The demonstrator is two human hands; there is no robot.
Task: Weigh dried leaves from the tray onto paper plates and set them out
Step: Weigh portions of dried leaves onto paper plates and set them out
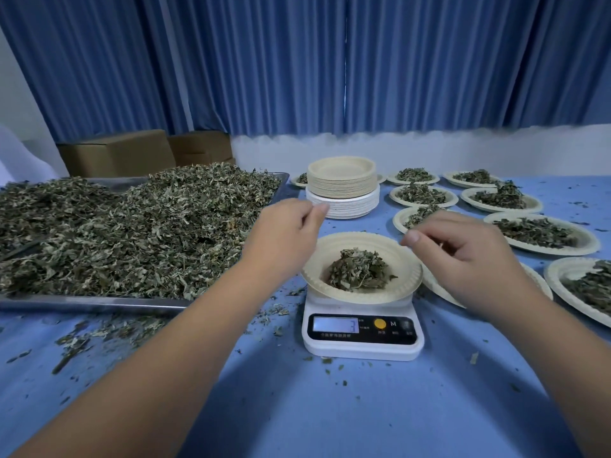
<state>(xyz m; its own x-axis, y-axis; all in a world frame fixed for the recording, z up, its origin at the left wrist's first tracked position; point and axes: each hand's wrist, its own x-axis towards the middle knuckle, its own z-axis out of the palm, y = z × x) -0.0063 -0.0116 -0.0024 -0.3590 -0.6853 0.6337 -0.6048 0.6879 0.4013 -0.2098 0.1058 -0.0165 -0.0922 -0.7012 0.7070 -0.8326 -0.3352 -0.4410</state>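
I have both hands poised over the paper plate (357, 238) that sits on the kitchen scale (362, 343), near centre on the blue table (314, 411). A small heap of dried leaves (358, 270) lies in the plate's well, and the display (335, 324) shows a single digit that I read as 3, so I judge the portion is being trimmed to weight.

To do this well I would add or lift only a pinch at a time and drop it on the middle of the heap. My hands should stay clear of the rim, since any touch would upset the reading. I would let the number settle before judging it. Spare leaf goes back to the steel tray (92, 304) on the left, which is heaped with loose leaf (132, 226).

My left hand (287, 233) hovers just beyond the plate's left edge, back up, wrist bent toward the tray, fingers curled under. I cannot tell if they pinch anything. My right hand (463, 256) hangs over the right rim, thumb pointing in at the heap, fingers bent. Whether it holds crumbs I cannot tell either.

Once weighed, the plate belongs with the filled plates (539, 231) on the right. A fresh one comes from the stack of plates (342, 186) at the far centre.
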